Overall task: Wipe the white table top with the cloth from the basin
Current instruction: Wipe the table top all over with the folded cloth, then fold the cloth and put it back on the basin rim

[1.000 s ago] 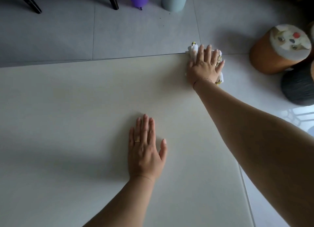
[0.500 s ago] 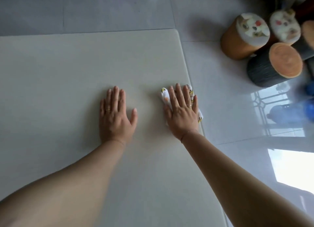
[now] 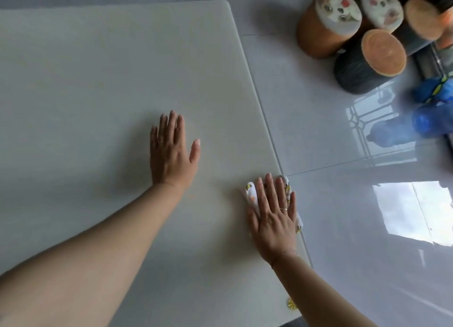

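Right hand [image 3: 273, 218] pressed flat on cloth [image 3: 251, 194] at table [image 3: 98, 69] edge; left hand [image 3: 171, 152] open, braced. Tip imo: 1 even pressure, overlap passes.

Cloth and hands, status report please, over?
Right hand flat on the cloth, pressing it at the table top's right edge. Left hand open, palm down, bracing on bare table. Nothing in the way.
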